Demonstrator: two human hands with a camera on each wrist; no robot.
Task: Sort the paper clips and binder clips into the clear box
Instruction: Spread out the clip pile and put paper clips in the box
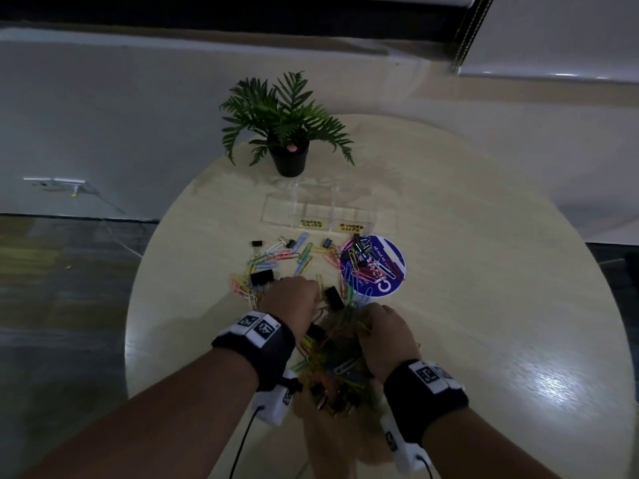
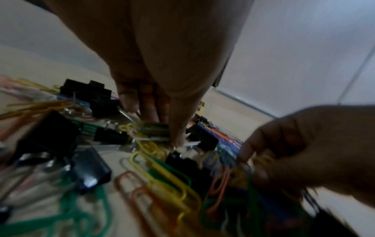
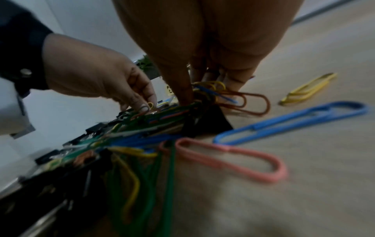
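Both forearms reach forward, left hand [image 1: 291, 296] and right hand [image 1: 384, 335] palm-down, fingers curled downward, wrists banded.

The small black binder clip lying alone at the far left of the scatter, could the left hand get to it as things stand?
Probably yes: the binder clip lies apart on bare table, nothing covering it. The left hand, though, already pinches paper clips.

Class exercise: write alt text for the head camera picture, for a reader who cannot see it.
Two hands, the left hand and the right hand, dig into a heap of coloured paper clips and black binder clips on a round table. Beyond them stand a clear box with two yellow labels and a potted plant.
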